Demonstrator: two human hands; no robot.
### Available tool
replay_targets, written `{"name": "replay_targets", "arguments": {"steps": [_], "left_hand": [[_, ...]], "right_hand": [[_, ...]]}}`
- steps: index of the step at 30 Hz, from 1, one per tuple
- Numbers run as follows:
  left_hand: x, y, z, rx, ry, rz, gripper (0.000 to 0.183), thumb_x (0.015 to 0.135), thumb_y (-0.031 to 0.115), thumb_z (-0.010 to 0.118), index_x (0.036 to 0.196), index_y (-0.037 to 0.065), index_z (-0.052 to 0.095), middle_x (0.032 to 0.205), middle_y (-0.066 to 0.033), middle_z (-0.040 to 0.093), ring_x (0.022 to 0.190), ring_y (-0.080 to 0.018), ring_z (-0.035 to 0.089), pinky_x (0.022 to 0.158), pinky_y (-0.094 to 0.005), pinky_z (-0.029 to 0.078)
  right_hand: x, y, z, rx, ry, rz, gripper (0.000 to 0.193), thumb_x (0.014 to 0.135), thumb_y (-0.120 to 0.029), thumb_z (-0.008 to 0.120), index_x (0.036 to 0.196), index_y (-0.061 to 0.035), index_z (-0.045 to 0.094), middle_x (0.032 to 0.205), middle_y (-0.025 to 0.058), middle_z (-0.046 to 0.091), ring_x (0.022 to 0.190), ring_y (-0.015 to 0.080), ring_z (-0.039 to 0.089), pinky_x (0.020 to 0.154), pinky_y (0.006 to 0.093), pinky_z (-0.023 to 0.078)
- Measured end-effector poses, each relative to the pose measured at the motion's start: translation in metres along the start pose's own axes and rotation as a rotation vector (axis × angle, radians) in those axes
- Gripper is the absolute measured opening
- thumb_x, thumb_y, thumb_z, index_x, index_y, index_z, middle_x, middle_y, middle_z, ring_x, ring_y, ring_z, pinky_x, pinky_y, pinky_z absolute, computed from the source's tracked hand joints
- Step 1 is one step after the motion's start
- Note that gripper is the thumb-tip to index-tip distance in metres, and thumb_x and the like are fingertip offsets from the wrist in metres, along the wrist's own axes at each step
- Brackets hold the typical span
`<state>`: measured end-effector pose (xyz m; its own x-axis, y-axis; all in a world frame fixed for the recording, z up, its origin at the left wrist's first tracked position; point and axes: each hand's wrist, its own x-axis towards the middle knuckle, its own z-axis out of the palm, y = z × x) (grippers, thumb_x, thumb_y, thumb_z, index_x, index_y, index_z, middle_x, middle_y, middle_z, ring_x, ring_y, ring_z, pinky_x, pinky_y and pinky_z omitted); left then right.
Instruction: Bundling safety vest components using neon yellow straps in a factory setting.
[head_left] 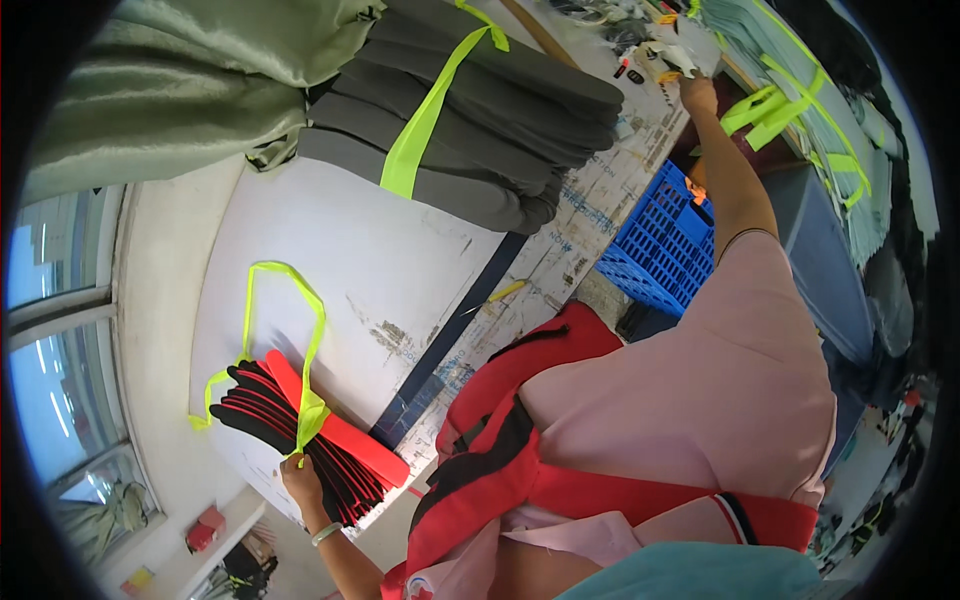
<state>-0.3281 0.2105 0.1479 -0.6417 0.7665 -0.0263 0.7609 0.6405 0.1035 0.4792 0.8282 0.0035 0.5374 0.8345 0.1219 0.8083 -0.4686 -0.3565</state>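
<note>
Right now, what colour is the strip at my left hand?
The strip is bright yellow-green; the head view shows it best.

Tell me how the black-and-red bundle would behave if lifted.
The black-and-red bundle would probably bend, as its thin stacked layers look like cloth. Its layers may slide apart, since the yellow-green strip at the left hand loops slackly. It seems unlikely to roll, being flattish.

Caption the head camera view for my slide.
Left hand holding a neon strap over a black-and-red stack, right hand outstretched beyond a blue crate.
</note>
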Motion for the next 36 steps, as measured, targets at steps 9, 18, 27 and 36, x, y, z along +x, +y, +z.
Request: {"name": "replay_targets", "arguments": {"steps": [9,18,27,36], "left_hand": [[-0.047,-0.001,0.014,-0.008,-0.293,-0.038,0.037,0.091,0.030,0.045,0.074,0.000,0.056,0.071,-0.0225,0.059,0.068,-0.0386,0.059,0.061,-0.0477,0.042],[-0.012,0.065,0.008,-0.193,-0.253,-0.081,0.020,0.084,0.018,0.059,0.091,0.001,0.066,0.089,-0.0178,0.066,0.085,-0.0324,0.064,0.076,-0.0379,0.050],[-0.038,0.210,0.094,-1.150,-0.521,-0.142,0.024,0.089,0.016,0.063,0.107,0.001,0.063,0.089,-0.0052,0.065,0.077,-0.0115,0.062,0.070,-0.0252,0.052],[-0.046,0.217,0.075,-1.796,-0.244,-0.416,0.022,0.090,0.022,0.064,0.094,0.000,0.064,0.081,-0.0052,0.064,0.066,-0.0117,0.060,0.062,-0.0237,0.051]], "right_hand": [[0.190,0.049,0.066,-0.887,0.312,-0.747,0.033,0.087,-0.036,0.052,0.088,-0.0054,0.065,0.087,0.0115,0.064,0.072,0.0261,0.065,0.060,0.0390,0.054],[0.121,0.054,0.000,0.254,0.214,-0.202,0.047,0.085,-0.046,0.058,0.095,-0.0021,0.071,0.088,0.0142,0.071,0.081,0.0293,0.068,0.072,0.0426,0.054],[-0.291,-0.172,-0.061,1.127,-0.870,-0.425,0.027,0.095,-0.028,0.051,0.107,-0.0059,0.061,0.085,0.0045,0.065,0.068,0.0091,0.059,0.058,0.0208,0.043],[-0.573,-0.236,-0.065,1.100,-1.711,-0.401,0.021,0.094,-0.019,0.056,0.100,0.0002,0.059,0.083,0.0075,0.064,0.068,0.0111,0.060,0.058,0.0230,0.047]]}}
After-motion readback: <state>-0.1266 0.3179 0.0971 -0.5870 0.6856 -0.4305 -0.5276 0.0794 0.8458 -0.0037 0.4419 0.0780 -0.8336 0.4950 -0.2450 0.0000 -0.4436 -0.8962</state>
